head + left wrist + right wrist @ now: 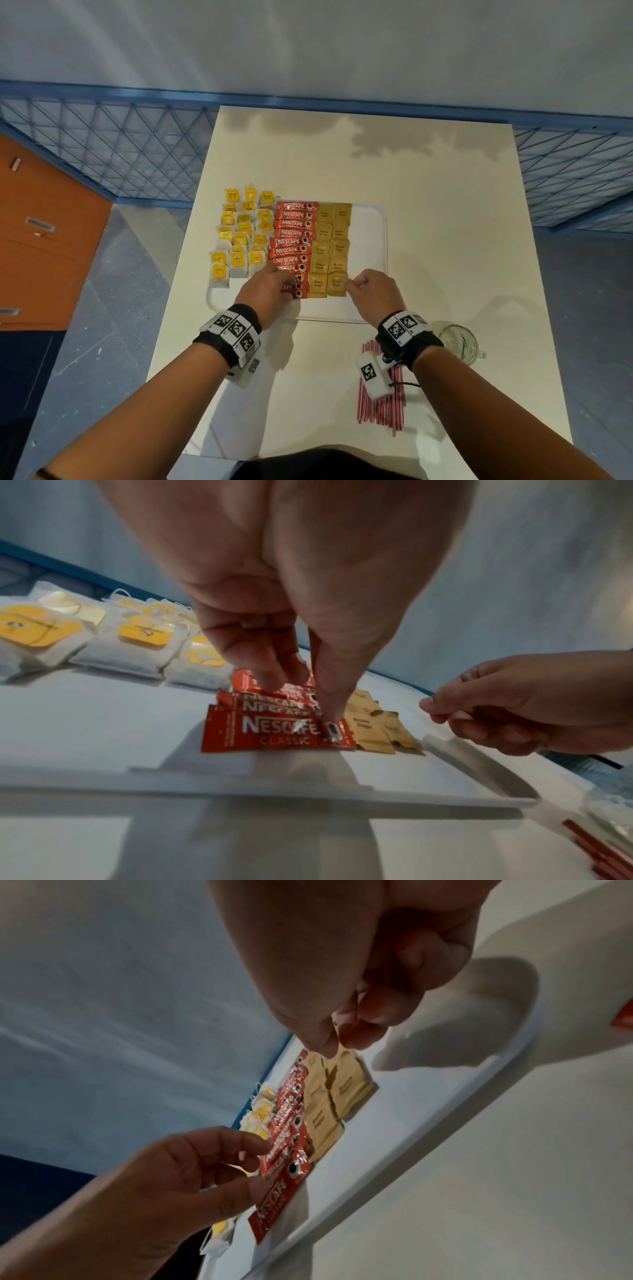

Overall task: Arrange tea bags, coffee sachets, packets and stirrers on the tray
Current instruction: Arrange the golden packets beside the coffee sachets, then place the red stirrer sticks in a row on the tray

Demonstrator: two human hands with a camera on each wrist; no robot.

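Note:
A white tray [370, 240] lies on the cream table. On it stand columns of yellow-tagged tea bags [239, 240], red Nescafe coffee sachets [294, 233] and brown sugar packets [329, 246]. My left hand [289, 289] is at the near end of the sachet column, its fingertips [270, 683] pinching a near sachet [284, 1164]. The nearest sachet [274, 734] lies flat under the thumb tip. My right hand [352, 284] pinches the right edge of the nearest brown sugar packet [349, 1085] between thumb and forefinger. Red stirrers [380, 407] lie on the table by my right wrist.
A glass jar [457, 342] stands on the table right of my right wrist. The tray's right strip [371, 219] is bare. A blue mesh fence [120, 154] runs behind the table, and an orange cabinet [41, 240] stands at the left.

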